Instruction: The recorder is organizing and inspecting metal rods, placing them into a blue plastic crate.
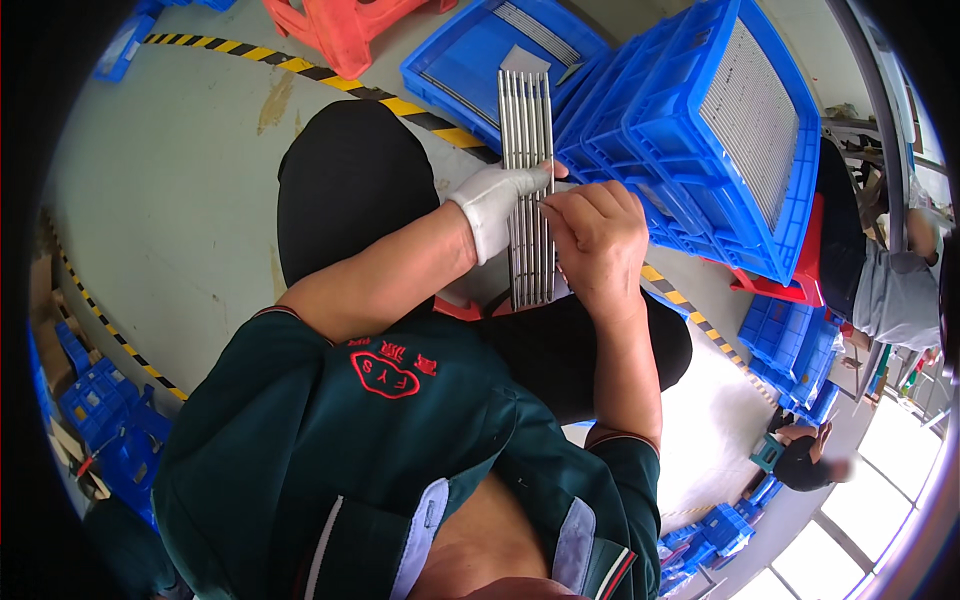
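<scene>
In front of me stands a row of several slim silver metal rods point(525, 115), side by side and roughly parallel. My left hand point(492, 205), in a white glove with bare fingertips, is closed around them near mid-length. My right hand point(604, 238) is bare, its fingers curled with thumb and forefinger pinched at the right edge of the row. Its fingertips touch the outermost rod. The palm side of the right hand is hidden. Beyond the rods, a blue tray point(440, 60) on the floor holds more rods and a pale sheet.
A stack of blue crates point(690, 140) stands to the right, the top one packed with rods. A red stool point(350, 30) is at the far side. Black-and-yellow tape point(300, 66) marks the floor. Other people point(895, 290) sit at the right. Blue bins point(100, 400) lie at the left.
</scene>
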Action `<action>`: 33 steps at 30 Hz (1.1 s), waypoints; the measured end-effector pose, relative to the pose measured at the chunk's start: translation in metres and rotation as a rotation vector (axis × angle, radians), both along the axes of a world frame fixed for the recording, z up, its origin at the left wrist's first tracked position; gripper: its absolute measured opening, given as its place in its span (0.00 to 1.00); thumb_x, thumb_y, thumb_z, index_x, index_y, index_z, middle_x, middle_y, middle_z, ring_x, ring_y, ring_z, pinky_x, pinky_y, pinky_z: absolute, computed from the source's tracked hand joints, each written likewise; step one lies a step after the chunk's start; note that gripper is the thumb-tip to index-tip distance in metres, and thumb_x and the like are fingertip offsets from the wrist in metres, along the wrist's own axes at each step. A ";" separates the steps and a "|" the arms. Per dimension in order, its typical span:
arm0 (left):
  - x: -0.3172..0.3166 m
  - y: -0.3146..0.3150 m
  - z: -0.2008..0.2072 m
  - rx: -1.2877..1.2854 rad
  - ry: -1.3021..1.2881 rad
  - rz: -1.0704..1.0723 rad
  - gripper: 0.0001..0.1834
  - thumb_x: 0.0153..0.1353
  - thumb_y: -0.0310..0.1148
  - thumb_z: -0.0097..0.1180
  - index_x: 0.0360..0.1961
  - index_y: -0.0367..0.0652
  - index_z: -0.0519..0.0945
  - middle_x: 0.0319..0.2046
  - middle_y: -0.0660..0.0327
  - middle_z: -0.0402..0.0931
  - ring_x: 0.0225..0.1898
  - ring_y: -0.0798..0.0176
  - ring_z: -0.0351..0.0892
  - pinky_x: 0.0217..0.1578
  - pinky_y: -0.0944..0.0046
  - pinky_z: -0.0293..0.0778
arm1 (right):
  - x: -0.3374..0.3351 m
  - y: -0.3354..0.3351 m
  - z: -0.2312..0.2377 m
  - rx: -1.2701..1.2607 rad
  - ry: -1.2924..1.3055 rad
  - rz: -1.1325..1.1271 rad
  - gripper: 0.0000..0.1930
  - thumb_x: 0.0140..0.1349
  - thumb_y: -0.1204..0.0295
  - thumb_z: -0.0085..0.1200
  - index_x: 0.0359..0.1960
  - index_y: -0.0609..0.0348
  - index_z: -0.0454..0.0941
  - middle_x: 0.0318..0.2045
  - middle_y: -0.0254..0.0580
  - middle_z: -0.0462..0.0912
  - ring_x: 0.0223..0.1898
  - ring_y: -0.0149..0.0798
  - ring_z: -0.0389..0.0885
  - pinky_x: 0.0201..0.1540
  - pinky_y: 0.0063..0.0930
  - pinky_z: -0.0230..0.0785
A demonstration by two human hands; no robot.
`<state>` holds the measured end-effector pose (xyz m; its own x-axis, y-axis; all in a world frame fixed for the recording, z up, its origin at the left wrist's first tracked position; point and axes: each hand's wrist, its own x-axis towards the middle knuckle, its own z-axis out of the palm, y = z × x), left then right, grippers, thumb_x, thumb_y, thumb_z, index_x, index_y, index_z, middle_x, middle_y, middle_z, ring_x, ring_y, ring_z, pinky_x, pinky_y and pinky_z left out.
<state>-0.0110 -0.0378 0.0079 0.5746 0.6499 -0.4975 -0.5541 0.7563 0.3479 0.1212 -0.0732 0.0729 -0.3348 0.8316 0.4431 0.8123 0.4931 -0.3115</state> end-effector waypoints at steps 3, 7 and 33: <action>-0.001 0.000 0.000 0.002 -0.034 -0.009 0.07 0.63 0.33 0.52 0.38 0.42 0.76 0.31 0.59 0.77 0.33 0.61 0.78 0.36 0.62 0.75 | -0.001 0.000 0.000 -0.053 -0.051 -0.010 0.06 0.41 0.76 0.63 0.24 0.58 0.80 0.22 0.35 0.78 0.28 0.40 0.74 0.32 0.32 0.65; -0.001 0.000 0.002 -0.010 -0.042 -0.010 0.08 0.63 0.33 0.52 0.39 0.42 0.76 0.31 0.58 0.78 0.32 0.61 0.79 0.34 0.61 0.76 | 0.000 0.000 0.004 -0.010 0.004 -0.009 0.06 0.41 0.77 0.62 0.23 0.56 0.79 0.22 0.35 0.77 0.26 0.40 0.74 0.31 0.32 0.65; 0.000 0.000 -0.004 0.019 -0.125 -0.035 0.09 0.64 0.33 0.50 0.42 0.41 0.75 0.33 0.58 0.77 0.33 0.61 0.79 0.36 0.59 0.77 | -0.004 0.003 0.001 -0.015 0.033 0.021 0.06 0.40 0.78 0.63 0.23 0.59 0.80 0.22 0.38 0.77 0.26 0.41 0.74 0.30 0.32 0.66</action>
